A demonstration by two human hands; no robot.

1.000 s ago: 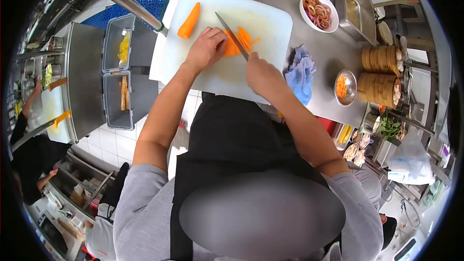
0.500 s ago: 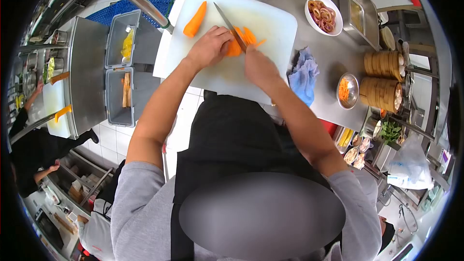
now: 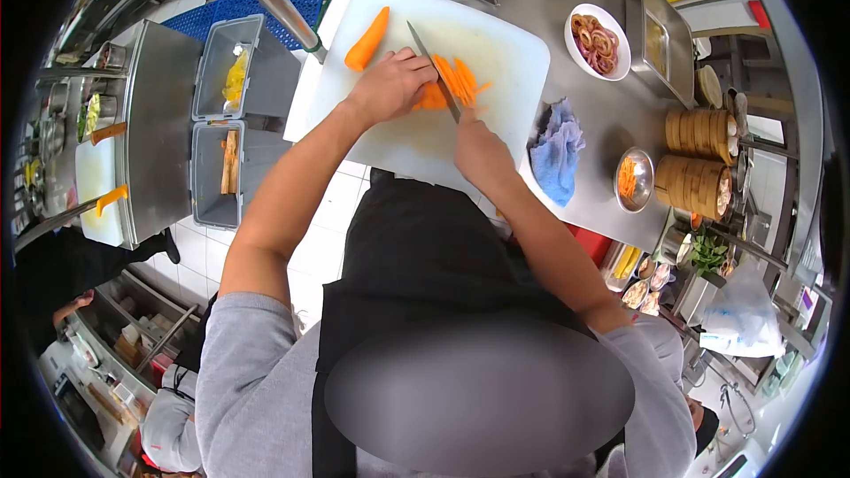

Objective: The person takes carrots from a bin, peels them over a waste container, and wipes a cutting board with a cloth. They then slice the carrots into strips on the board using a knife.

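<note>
My right hand [image 3: 482, 149] is wrapped round the handle of a kitchen knife [image 3: 422, 50], whose blade points away from me across the white cutting board [image 3: 505, 40]. To the left of the blade, my left hand [image 3: 396, 87] presses with curled fingers on carrot slices [image 3: 431, 99], partly hidden under the fingertips. Thin carrot strips [image 3: 460, 80] lie loose just right of the blade. A larger peeled carrot piece [image 3: 368, 40] rests on the board's left side, above my left hand and apart from it.
Right of the board lie a blue cloth [image 3: 556, 159], a metal bowl of carrot strips [image 3: 627, 179] and a white bowl of sliced onion rings [image 3: 598, 42]. Bamboo steamers [image 3: 695, 179] stand at the right edge. Grey bins [image 3: 205, 184] stand left; other people are partly visible there.
More carrot strips lie spread to the right of the blade. My right hand and the knife have shifted slightly right and toward me. The whole view has moved a little.
</note>
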